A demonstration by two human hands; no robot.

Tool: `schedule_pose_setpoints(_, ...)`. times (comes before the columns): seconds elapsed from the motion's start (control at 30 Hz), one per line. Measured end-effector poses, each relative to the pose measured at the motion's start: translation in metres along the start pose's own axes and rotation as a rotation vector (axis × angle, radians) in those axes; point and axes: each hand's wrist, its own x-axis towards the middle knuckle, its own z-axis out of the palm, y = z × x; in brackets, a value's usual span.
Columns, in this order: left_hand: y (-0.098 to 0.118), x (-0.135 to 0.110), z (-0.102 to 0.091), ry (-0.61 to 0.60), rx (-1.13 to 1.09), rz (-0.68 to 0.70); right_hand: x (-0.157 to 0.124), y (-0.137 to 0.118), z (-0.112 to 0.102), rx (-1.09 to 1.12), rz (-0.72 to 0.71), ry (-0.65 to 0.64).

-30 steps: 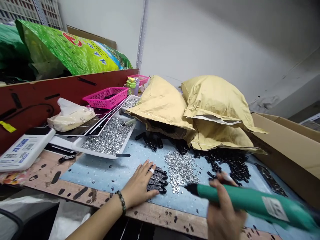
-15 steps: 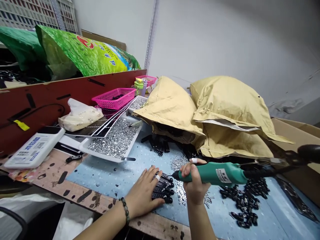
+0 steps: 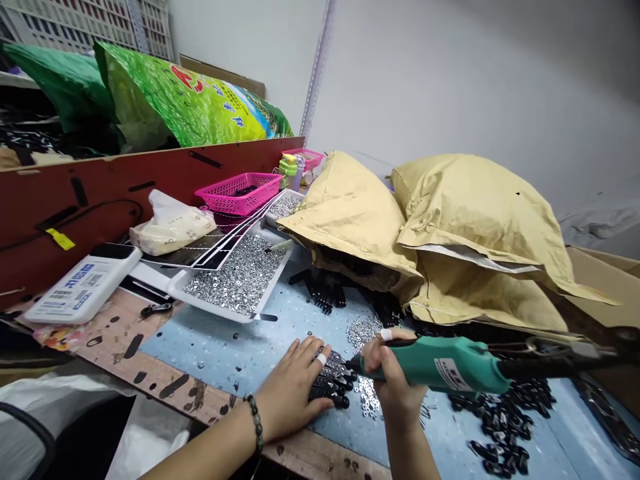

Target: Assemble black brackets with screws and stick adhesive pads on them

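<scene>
While our left hand [image 3: 290, 390] lies spread flat on the black parts [image 3: 333, 381], our right hand [image 3: 393, 377] clamps round the green driver [image 3: 440, 363].
Pressing evenly steadies the row, and the driver works best kept square to it; loose screws [image 3: 367, 395] lie just beside, the nut tray [image 3: 235, 277] farther off.

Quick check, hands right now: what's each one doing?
Left hand: open, fingers spread flat on black parts.
Right hand: closed, holding a green electric screwdriver.

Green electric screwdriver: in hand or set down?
In hand: the right hand grips the green electric screwdriver, its tip beside the black parts that the left hand rests on.
</scene>
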Motion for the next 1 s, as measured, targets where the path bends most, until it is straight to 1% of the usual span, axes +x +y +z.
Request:
schedule_pose_setpoints(0.17, 0.0, -0.001, 0.001, 0.013, -0.023, -0.008, -0.004, 0.0, -0.003, -0.01, 0.019, -0.02)
schedule_pose_setpoints(0.33, 0.0, -0.001, 0.0, -0.037, -0.022, -0.017, -0.005, -0.002, -0.006, 0.03, 0.0, -0.05)
schedule_pose_setpoints(0.43, 0.0, 0.0, -0.001, -0.038, -0.027, -0.02, -0.006, -0.001, -0.009, 0.046, -0.008, -0.048)
schedule_pose_setpoints(0.63, 0.001, 0.0, -0.001, -0.029, -0.011, -0.011, 0.001, 0.006, -0.005, 0.051, 0.081, -0.061)
schedule_pose_setpoints(0.73, 0.002, 0.0, -0.001, -0.022, 0.002, -0.005, 0.005, 0.005, -0.003, 0.056, 0.112, -0.073)
schedule_pose_setpoints(0.8, 0.002, -0.001, -0.002, -0.014, -0.004, -0.002, 0.003, 0.0, -0.004, 0.05, 0.086, -0.066)
schedule_pose_setpoints(0.93, 0.001, -0.001, -0.001, -0.023, -0.015, 0.006, -0.005, -0.016, -0.008, 0.1, -0.046, -0.009)
schedule_pose_setpoints(1.0, 0.001, -0.001, -0.001, -0.026, -0.006, 0.002, -0.009, -0.021, -0.008, 0.107, -0.066, -0.014)
